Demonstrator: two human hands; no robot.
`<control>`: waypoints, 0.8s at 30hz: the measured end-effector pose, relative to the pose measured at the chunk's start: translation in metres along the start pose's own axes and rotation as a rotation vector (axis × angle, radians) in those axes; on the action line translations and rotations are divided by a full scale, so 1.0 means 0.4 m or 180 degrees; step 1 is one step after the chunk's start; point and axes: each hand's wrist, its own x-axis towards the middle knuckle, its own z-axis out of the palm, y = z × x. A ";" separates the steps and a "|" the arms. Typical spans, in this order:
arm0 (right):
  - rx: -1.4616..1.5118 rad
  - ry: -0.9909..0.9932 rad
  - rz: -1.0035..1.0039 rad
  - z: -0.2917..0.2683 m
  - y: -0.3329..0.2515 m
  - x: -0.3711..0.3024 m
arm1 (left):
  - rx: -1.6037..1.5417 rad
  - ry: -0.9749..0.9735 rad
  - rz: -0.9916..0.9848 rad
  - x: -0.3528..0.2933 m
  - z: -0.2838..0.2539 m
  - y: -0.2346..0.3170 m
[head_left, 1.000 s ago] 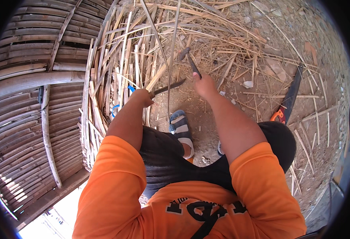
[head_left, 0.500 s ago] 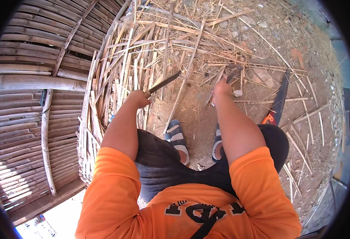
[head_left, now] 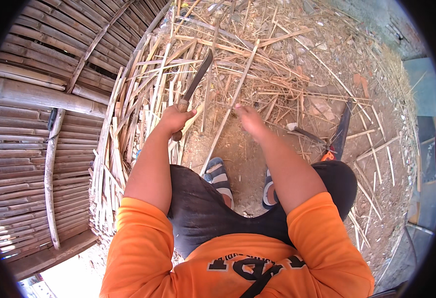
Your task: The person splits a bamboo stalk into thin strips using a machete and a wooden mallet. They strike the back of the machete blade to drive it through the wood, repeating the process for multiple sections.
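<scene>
Since the earlier frame, I see the machete [head_left: 196, 79] raised. Left hand [head_left: 175, 119] fisted round its handle; right hand [head_left: 248, 119], beside it, pinches the bamboo strip [head_left: 230, 107]: stiff, light, splintery; grip mid-length.

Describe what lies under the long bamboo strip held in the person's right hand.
Under the bamboo strip lie bare dirt near the right hand and a heap of bamboo scraps farther off. Its near end reaches a sandalled foot. Ground beneath the heap is hidden.
</scene>
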 end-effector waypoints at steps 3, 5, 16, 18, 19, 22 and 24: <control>0.0616 -0.1266 0.0264 0.097 -0.121 -0.091 | -0.0450 -0.0349 0.0202 -0.032 0.034 0.063; 0.1022 -0.1605 0.0291 0.135 -0.144 -0.103 | -0.1065 -0.0495 0.0254 -0.047 0.065 0.087; -0.0016 -0.1425 -0.0851 0.074 -0.178 -0.098 | -0.1588 -0.0907 0.0634 -0.058 0.094 0.113; -0.0090 -0.1091 -0.0775 0.056 -0.221 -0.137 | -0.1438 -0.1149 0.0784 -0.074 0.101 0.131; 0.0362 -0.1144 -0.0517 0.039 -0.229 -0.143 | -0.1345 -0.1286 0.0875 -0.091 0.104 0.153; 0.1369 -0.0997 0.0267 -0.022 -0.253 -0.162 | -0.0577 -0.1288 0.1131 -0.127 0.089 0.206; 0.1056 -0.0827 0.0547 -0.102 -0.240 -0.109 | -0.0212 -0.1218 0.1168 -0.086 0.078 0.198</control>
